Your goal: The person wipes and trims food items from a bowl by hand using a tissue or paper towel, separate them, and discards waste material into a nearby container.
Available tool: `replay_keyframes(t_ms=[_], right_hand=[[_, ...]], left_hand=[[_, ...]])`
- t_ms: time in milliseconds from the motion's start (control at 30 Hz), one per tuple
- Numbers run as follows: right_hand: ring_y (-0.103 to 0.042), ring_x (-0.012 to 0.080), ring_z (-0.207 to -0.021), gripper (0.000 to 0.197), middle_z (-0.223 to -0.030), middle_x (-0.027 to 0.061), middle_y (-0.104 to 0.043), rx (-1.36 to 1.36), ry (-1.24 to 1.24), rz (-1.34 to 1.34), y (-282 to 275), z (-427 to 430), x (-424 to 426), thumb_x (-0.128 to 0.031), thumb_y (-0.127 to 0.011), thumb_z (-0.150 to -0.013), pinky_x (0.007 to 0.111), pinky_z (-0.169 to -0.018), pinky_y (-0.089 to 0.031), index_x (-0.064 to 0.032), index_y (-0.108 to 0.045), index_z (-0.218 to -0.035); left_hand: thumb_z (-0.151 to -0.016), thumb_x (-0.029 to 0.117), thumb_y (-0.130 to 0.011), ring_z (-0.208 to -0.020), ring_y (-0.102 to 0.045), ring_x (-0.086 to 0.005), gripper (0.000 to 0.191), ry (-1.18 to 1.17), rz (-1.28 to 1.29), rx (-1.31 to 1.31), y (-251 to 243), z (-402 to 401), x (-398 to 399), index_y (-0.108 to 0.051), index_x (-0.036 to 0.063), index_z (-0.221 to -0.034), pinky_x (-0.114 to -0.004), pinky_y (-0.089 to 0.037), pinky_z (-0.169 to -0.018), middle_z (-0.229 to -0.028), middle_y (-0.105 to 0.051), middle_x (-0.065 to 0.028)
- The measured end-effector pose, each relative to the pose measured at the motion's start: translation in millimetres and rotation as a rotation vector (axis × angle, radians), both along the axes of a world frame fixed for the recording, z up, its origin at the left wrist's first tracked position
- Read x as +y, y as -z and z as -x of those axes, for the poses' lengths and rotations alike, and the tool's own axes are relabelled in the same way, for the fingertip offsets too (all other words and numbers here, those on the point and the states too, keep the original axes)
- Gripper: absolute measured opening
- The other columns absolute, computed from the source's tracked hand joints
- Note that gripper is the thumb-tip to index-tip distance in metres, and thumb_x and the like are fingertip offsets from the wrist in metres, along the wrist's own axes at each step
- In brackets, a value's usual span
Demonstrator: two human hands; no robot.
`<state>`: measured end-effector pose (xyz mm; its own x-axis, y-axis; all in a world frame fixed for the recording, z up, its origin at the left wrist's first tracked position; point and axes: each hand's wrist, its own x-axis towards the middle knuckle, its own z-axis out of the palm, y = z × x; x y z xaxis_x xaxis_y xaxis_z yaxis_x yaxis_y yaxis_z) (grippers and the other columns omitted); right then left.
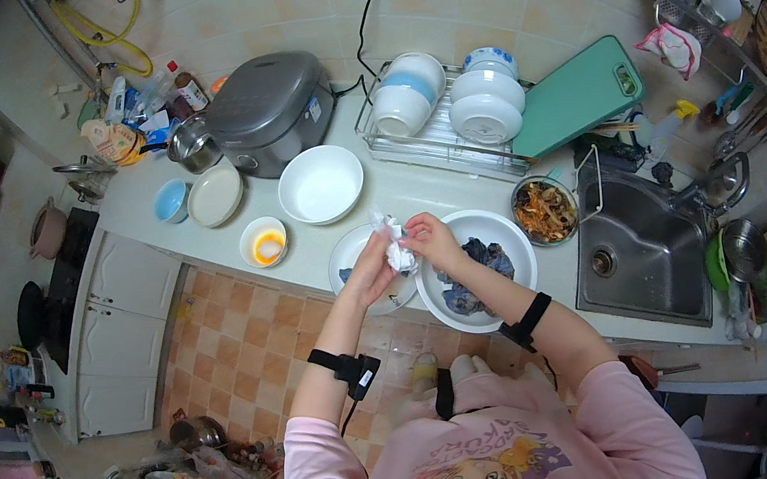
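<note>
A crumpled white plastic bag or wrapper is held up between my two hands over the counter. My left hand grips its left side. The fingertips of my right hand pinch its right side. Whatever is inside the wrapper cannot be made out. Under my left hand sits a white plate with a dark bluish piece on it. Below my right forearm is a wide white basin with several dark blue-grey meat pieces, partly covered by the arm.
Left of my hands stand a large white bowl, a small bowl of orange-yellow liquid and a grey rice cooker. To the right are a glass bowl of mixed dried-looking food and a steel sink. A dish rack stands behind.
</note>
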<state>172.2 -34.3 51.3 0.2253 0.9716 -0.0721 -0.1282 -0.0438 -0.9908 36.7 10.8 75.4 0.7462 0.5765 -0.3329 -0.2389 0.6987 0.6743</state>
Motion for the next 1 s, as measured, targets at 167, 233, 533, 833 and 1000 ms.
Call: replay_keyframes(t_ms=[167, 233, 533, 833, 1000], right_hand=[[-0.054, 0.0117, -0.072, 0.026, -0.082, 0.0063, -0.054, 0.186, -0.052, 0.220, -19.7, -4.4, -11.3, -0.007, -0.057, -0.073, 0.022, -0.060, -0.046, -0.0007, -0.049, -0.097], [-0.054, 0.0115, -0.073, 0.024, -0.083, 0.0064, -0.055, 0.149, -0.031, 0.217, -28.3, -2.3, -12.6, -0.007, -0.055, -0.074, 0.021, -0.060, -0.046, 0.0002, -0.050, -0.097], [-0.051, 0.0129, -0.084, 0.029, -0.094, 0.0071, -0.053, 0.564, -0.097, 0.219, -14.2, -13.7, -7.8, -0.010, -0.054, -0.076, 0.023, -0.070, -0.043, -0.0003, -0.047, -0.103], [-0.049, 0.0138, -0.091, 0.045, -0.099, 0.0086, -0.050, -0.028, -0.141, -0.011, -16.5, -6.1, -15.6, -0.005, -0.059, -0.070, 0.024, -0.075, -0.040, -0.0013, -0.037, -0.109], [-0.043, 0.0157, -0.101, 0.049, -0.106, 0.0105, -0.045, 0.074, -0.209, 0.064, -23.1, -13.9, -21.3, 0.000, -0.060, -0.068, 0.027, -0.084, -0.037, 0.0016, -0.036, -0.111]], left_hand=[[-0.075, 0.007, -0.054, -0.082, -0.052, -0.0096, 0.046, 0.019, -0.286, 0.199, -4.0, 4.2, -9.4, -0.030, 0.0058, -0.114, -0.020, -0.044, -0.064, -0.093, -0.051, -0.0041], [-0.076, 0.006, -0.051, -0.081, -0.053, -0.0101, 0.043, 0.010, -0.300, 0.231, 7.5, 11.7, -4.2, -0.031, 0.0035, -0.114, -0.021, -0.045, -0.063, -0.093, -0.051, -0.0047], [-0.079, 0.006, -0.038, -0.077, -0.055, -0.0153, 0.029, -0.215, -0.219, 0.155, 15.4, 14.5, -1.6, -0.044, -0.0030, -0.105, -0.025, -0.049, -0.066, -0.091, -0.053, -0.0097], [-0.070, 0.016, -0.060, -0.081, -0.051, -0.0110, 0.043, -0.150, -0.504, 0.444, -9.1, 3.1, -15.4, -0.042, 0.0001, -0.105, -0.022, -0.045, -0.066, -0.094, -0.051, -0.0072], [-0.069, 0.013, -0.062, -0.074, -0.050, -0.0083, 0.047, -0.121, -0.594, 0.387, 10.1, 13.1, -7.4, -0.042, 0.0010, -0.110, -0.019, -0.042, -0.061, -0.091, -0.052, -0.0036]])
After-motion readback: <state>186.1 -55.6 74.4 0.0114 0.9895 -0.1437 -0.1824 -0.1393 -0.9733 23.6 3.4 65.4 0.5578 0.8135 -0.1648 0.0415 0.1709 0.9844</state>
